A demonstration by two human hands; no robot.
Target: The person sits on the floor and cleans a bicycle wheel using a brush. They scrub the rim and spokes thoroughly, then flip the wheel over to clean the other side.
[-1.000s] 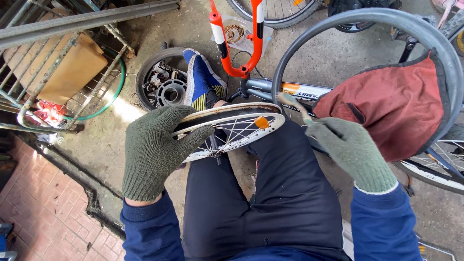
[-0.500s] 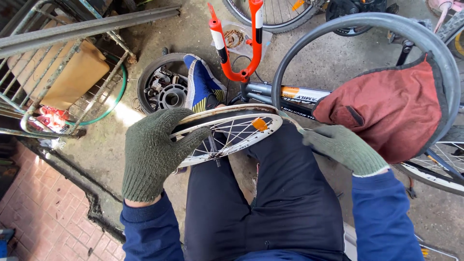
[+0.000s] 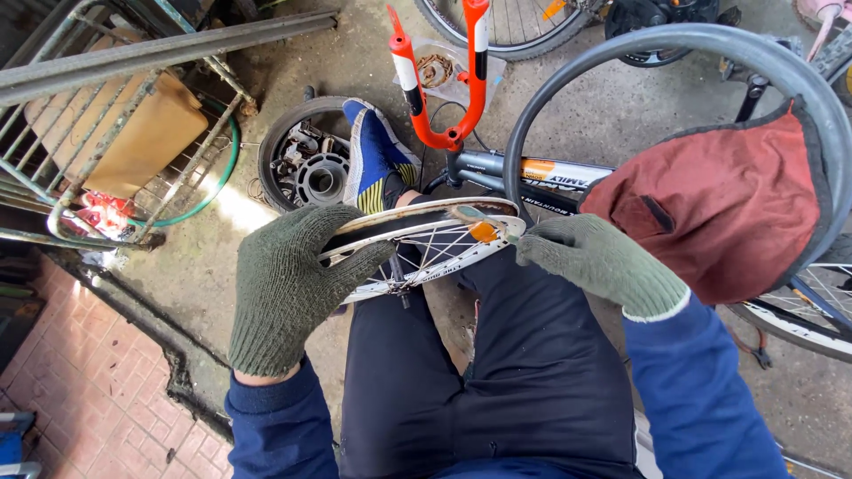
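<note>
Right hand now at wheel rim

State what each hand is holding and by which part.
The left hand grips the small white spoked wheel by its rim's near edge. The right hand pinches a thin lever-like tool by its end, tip at the rim.

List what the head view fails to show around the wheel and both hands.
- Wheel rim: its left stretch is hidden under the left hand; hub blocked by the knee.
- Thin tool in the right hand: its handle is buried in the glove, its tip too small to identify.
- Inner tube: lower arc hidden behind the red cloth.
</note>
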